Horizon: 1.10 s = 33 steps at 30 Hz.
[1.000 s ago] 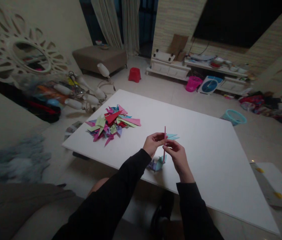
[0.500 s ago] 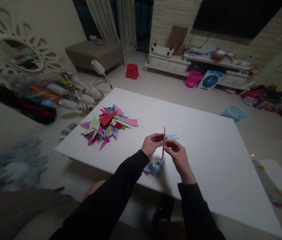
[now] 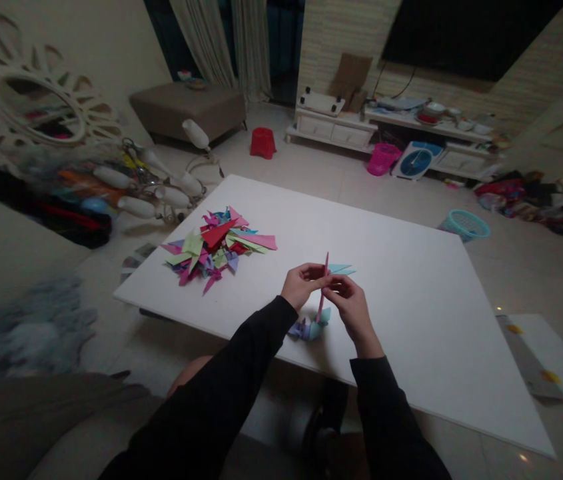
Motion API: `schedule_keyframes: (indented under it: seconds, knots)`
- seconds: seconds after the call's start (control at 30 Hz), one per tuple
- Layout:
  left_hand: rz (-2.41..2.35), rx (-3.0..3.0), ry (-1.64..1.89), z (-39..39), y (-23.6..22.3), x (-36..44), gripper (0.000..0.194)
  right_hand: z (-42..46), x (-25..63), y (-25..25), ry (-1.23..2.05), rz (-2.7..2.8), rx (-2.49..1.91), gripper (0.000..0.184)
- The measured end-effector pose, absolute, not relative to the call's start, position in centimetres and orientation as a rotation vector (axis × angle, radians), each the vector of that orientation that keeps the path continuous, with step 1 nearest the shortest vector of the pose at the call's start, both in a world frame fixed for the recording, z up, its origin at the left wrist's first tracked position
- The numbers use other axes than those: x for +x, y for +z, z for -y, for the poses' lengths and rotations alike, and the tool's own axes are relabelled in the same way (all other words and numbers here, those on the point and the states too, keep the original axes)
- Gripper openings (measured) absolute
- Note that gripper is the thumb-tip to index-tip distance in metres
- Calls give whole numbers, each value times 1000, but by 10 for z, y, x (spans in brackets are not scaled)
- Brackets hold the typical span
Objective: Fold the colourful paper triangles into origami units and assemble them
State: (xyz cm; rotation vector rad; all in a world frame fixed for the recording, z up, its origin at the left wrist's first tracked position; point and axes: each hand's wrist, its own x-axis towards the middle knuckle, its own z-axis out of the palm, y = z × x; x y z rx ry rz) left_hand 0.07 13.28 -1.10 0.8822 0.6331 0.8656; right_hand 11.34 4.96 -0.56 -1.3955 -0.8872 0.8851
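Between both hands, above the white table, a narrow pink piece of folded paper stands nearly upright. My left hand pinches it from the left with thumb and fingers. On its other side my right hand has its fingertips closed on the same paper. Beyond the fingers lies a light blue pointed folded paper; whether a finger touches it I cannot tell. Just below the hands, purple folded paper and light blue-green folded paper rest on the table near its front edge.
A heap of colourful folded paper pieces lies on the table's left part. Lamp arms with white shades stand beyond the left edge. A turquoise basket and a red stool are on the floor behind.
The view has shifted slightly. Both hands keep their hold on the pink paper, which now leans a little more, its lower end to the left.
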Motion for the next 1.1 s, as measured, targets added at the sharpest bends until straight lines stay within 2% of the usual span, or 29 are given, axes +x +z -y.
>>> schedule_keyframes:
  seconds: [1.1]
  knots:
    - [-673, 808, 815, -134, -17, 6, 48, -49, 119, -3, 873, 868, -1426, 22]
